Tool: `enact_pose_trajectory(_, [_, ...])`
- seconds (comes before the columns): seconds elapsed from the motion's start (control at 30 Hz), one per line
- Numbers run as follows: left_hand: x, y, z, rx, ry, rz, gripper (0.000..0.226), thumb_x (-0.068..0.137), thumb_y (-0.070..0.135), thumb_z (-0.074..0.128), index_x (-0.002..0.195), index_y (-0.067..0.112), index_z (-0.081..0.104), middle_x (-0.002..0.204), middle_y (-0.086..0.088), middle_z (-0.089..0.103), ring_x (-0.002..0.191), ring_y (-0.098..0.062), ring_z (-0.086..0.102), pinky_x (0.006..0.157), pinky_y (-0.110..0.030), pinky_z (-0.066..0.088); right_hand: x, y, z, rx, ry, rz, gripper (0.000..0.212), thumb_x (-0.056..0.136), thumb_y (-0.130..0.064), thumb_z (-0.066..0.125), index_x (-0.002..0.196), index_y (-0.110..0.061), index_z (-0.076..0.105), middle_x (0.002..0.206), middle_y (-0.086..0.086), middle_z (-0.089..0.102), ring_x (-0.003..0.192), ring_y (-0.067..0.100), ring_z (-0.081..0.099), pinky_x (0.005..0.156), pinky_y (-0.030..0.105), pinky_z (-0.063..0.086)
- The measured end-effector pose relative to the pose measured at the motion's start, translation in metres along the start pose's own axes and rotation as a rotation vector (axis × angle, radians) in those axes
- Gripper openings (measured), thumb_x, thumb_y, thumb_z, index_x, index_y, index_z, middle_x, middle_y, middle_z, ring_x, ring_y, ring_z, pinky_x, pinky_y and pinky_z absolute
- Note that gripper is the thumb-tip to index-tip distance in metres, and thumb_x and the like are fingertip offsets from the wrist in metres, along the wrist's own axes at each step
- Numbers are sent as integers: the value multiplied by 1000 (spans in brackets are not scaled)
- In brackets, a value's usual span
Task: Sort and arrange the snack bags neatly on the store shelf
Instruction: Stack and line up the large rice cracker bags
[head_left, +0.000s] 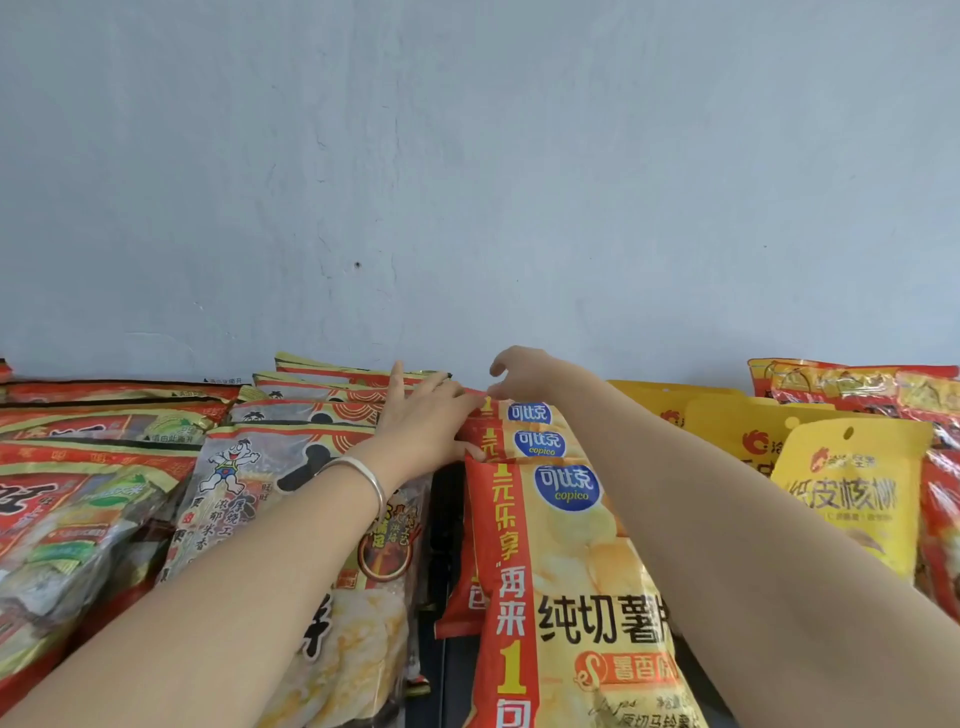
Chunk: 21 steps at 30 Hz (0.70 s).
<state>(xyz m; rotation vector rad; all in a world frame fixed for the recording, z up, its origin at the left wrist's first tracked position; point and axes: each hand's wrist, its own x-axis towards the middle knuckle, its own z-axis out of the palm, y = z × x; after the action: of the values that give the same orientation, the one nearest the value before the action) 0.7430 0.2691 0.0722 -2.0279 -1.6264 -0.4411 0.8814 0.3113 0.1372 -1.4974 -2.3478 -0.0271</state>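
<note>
"Copico" chip bags (566, 571) stand in file, both hands (423, 415) touching the rearmost

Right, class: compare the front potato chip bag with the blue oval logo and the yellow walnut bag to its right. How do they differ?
The potato chip bag has a red strip with yellow characters down its left edge; the walnut bag is plain yellow with dark red lettering. The potato chip bag carries a blue oval logo; the walnut bag has a small red one and a hang hole at the top. The right forearm crosses the chip bag, not the walnut bag. Both stand at the front of their rows.
</note>
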Motion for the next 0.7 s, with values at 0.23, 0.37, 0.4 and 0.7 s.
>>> enact_pose_trajectory(0.23, [-17,21,-15,-433,245,-33,29,97,22,43,121,20,60,119,-3,59,113,-22,49,96,-38,40,-48,8,2,6,124,36,35,93,-18,51,128,-15,57,131,6,58,117,24,54,96,38,47])
enact_pose_trajectory(0.37, [-31,38,-21,-561,261,-78,29,98,24,41,120,18,60,118,-2,59,112,-20,51,91,-36,43,-75,8,4,9,208,80,30,94,-19,46,122,-19,59,123,4,61,103,24,59,77,36,52])
enact_pose_trajectory(0.4, [-35,42,-23,-576,272,-82,30,98,24,41,120,18,60,118,-3,59,112,-20,51,91,-35,42,-82,7,5,6,227,79,30,95,-18,45,121,-19,60,121,5,61,100,25,60,72,35,51])
enact_pose_trajectory(0.7, [-73,76,-27,-494,253,-111,33,94,35,49,124,25,57,128,1,56,115,-19,52,87,-33,43,-131,5,14,7,339,28,39,93,-4,44,128,-19,55,124,10,52,107,31,54,74,41,55])
